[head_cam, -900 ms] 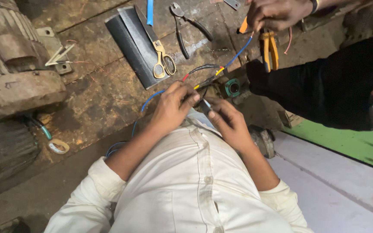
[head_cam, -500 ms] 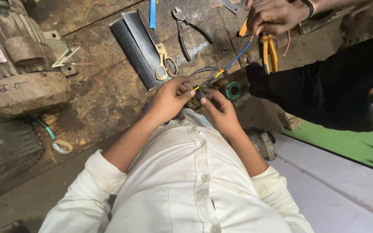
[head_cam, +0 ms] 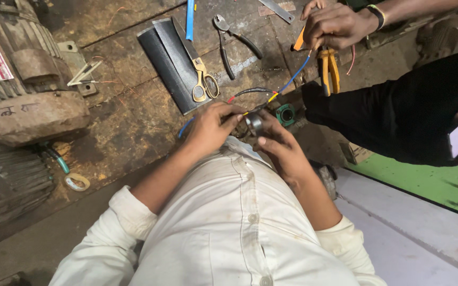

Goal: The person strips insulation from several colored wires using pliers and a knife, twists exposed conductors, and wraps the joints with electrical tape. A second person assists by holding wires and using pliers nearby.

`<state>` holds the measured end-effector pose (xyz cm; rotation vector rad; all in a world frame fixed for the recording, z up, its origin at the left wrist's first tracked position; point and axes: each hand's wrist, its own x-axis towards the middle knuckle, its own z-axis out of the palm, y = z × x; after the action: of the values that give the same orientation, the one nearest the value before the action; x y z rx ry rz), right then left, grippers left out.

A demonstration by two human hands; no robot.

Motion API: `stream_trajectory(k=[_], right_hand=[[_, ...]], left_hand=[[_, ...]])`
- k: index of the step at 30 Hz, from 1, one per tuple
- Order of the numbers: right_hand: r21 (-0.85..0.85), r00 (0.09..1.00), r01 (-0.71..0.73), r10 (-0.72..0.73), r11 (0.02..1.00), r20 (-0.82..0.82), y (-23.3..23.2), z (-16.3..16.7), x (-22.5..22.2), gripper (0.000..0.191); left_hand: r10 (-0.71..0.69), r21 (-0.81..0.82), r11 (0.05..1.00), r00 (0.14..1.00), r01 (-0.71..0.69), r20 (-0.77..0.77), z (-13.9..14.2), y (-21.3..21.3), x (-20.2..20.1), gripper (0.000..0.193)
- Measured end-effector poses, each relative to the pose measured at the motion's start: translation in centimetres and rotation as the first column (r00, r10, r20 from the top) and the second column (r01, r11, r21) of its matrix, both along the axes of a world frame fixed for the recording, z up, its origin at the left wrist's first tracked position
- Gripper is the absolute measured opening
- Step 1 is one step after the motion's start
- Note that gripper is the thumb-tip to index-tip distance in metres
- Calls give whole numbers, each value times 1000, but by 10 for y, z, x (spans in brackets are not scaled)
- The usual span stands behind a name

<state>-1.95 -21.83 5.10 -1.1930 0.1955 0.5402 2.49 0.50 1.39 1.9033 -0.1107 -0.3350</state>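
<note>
**Taping the wires together**

The left hand [head_cam: 210, 127] pinches the bunch of coloured wires [head_cam: 261, 103] just above the counter [head_cam: 128, 122]. The right hand [head_cam: 276, 145] holds a roll of black tape [head_cam: 254, 123] right against them. I think the wrapping is underway. Next, the roll needs to go around the joint, pulled tight.

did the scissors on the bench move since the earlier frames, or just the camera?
No. The scissors lie across the same edge of the black ribbed sheet, with the pliers alongside as before. Only the view shifted.
</note>
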Motion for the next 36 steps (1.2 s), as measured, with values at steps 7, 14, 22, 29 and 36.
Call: stream_trajectory(k=[7, 14, 22, 29, 36], right_hand=[[47, 966, 250, -246, 967, -83, 29, -25, 40, 30], [-321, 949, 54, 51, 945, 310, 23, -29, 39, 61], [-768, 797, 187, 363, 613, 483, 16, 0, 16, 52], [-594, 856, 125, 216, 795, 469, 29, 6, 38, 48], [-170, 945, 326, -319, 930, 67, 23, -37, 18, 26]], left_hand=[[21, -20, 1000, 966, -16, 258, -7, -7, 3, 26], [18, 37, 999, 978, -27, 210, -25, -20, 2, 19], [39, -25, 999, 978, -35, 203, -20, -16, -2, 16], [30, -19, 999, 980, -26, 195, -12, -8, 8, 23], [154, -80, 987, 963, -140, 220, -22, -28, 9, 31]])
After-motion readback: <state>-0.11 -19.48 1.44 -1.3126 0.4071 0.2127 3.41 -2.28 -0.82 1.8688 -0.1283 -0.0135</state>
